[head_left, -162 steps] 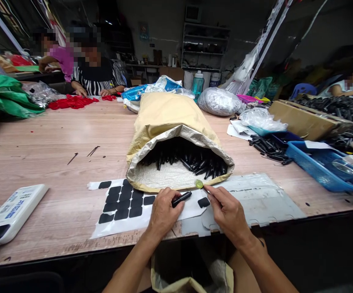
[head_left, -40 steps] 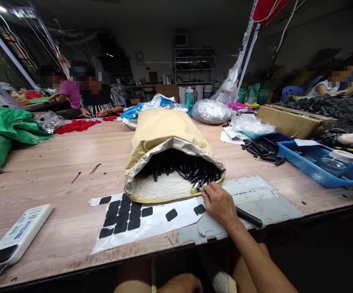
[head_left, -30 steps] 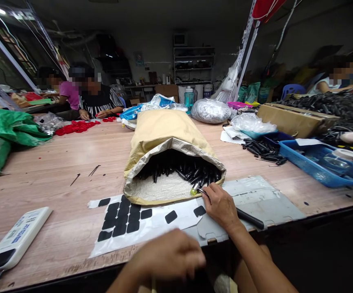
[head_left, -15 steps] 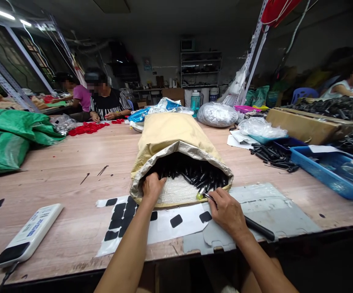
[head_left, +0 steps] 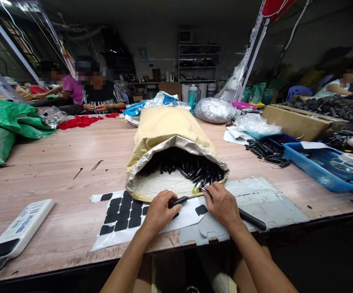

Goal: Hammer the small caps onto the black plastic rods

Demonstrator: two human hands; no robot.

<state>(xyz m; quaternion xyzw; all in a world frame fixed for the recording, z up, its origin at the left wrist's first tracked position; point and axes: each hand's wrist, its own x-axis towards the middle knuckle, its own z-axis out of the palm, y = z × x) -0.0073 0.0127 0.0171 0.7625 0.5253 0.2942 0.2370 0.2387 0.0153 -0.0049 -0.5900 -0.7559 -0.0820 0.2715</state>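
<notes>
A yellow sack (head_left: 170,124) lies on the table with its mouth facing me, and many black cylindrical pieces (head_left: 194,169) show inside. In front of its mouth my left hand (head_left: 161,209) pinches a black piece (head_left: 178,201). My right hand (head_left: 223,203), by the sack's lower right edge, is closed round a tool with a shiny metal and yellow-green tip (head_left: 197,188); a thick black handle (head_left: 252,219) sticks out behind the hand. Under and beside my left hand is a white sheet (head_left: 101,240) with black rounded squares (head_left: 121,224).
A white power strip (head_left: 20,228) lies at the left, below green sacks (head_left: 2,130). Red pieces (head_left: 78,121) lie near two seated people. To the right are a blue basket (head_left: 319,169), a cardboard box (head_left: 298,120) and more black pieces. A grey sheet (head_left: 268,203) lies beside my right hand.
My left hand has come out of the sack's mouth towards me, now with a black piece between its fingers. My right hand still holds the tool. The whole view has shifted slightly.
</notes>
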